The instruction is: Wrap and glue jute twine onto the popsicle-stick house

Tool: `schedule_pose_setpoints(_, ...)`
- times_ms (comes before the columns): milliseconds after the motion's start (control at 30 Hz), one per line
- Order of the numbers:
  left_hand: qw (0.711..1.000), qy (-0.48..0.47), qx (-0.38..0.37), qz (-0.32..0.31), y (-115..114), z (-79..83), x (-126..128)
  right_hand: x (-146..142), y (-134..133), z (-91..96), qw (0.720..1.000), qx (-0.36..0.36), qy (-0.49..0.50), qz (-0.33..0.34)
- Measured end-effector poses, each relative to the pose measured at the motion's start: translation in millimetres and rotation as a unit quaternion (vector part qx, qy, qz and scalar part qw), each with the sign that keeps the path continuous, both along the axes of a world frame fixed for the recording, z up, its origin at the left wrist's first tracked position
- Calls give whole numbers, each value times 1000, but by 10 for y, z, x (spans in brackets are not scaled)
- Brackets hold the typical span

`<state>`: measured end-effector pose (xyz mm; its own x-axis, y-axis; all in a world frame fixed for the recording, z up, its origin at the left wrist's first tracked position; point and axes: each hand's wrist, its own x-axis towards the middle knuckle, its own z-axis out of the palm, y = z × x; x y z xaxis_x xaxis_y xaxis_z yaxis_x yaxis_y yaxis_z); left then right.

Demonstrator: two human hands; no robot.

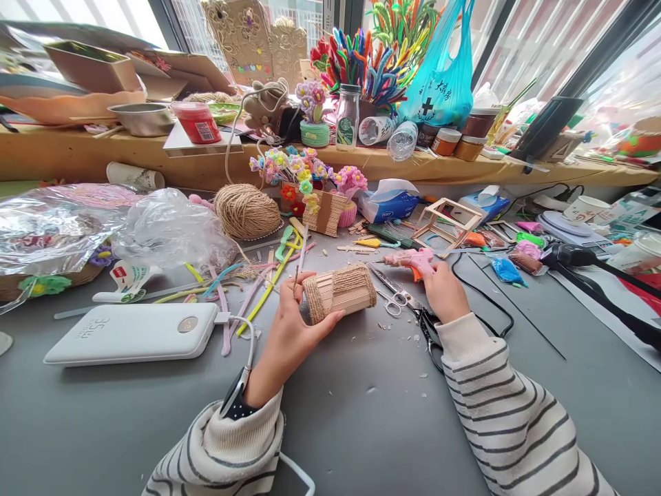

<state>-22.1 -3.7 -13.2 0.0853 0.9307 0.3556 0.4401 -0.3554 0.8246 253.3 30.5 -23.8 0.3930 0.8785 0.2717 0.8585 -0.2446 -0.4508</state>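
My left hand (pixel 292 317) is closed round a small cup (pixel 351 296) covered in wooden sticks and wrapped in twine, tilted on its side just above the table. A strand of twine rises by my fingers. On the right, my right hand (pixel 447 293) grips a pink hot glue gun (pixel 410 260) with an orange trigger. Its nozzle points left, towards the cup, with a gap between them. Under the glue gun lie black-handled scissors (pixel 427 324) and a smaller silver pair (pixel 395 303).
A white power bank (pixel 134 334) with a cable to my left wrist lies at left. Behind are a twine ball (pixel 246 211), pipe-cleaner flowers (pixel 294 172), a wooden stick frame (pixel 447 224) and tissue packs (pixel 390 201). A black cord (pixel 509 320) curls beside my right hand. Jars crowd the windowsill (pixel 206 162).
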Motion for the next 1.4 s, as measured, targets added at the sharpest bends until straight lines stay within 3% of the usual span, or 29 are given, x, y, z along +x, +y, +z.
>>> schedule_pose_setpoints(200, 1000, -16, -15, 5, -19, 38, 7, -75, -139, 251, 992, 89, 83, -17)
schedule_pose_setpoints(367, 1000, -4, -5, 2, -38, 96, 29, -234, -356, 400, 982, 169, 81, 3)
schedule_pose_setpoints(533, 1000, -19, -18, 8, -26, 75, 28, -425, -530, 342, 971, 237, 6, 34)
schedule_pose_setpoints(767, 999, -4, -37, 28, -41, 57, 24, -502, -502, 210, 947, 306, -47, 81)
schedule_pose_setpoints(1033, 999, -31, -31, 10, -35, 60, 36, -561, -502, 117, 950, 285, -48, 117)
schedule_pose_setpoints(1400, 1000, -21, -12, 18, -41, 82, 50, -560, -468, 109, 927, 333, -88, 149)
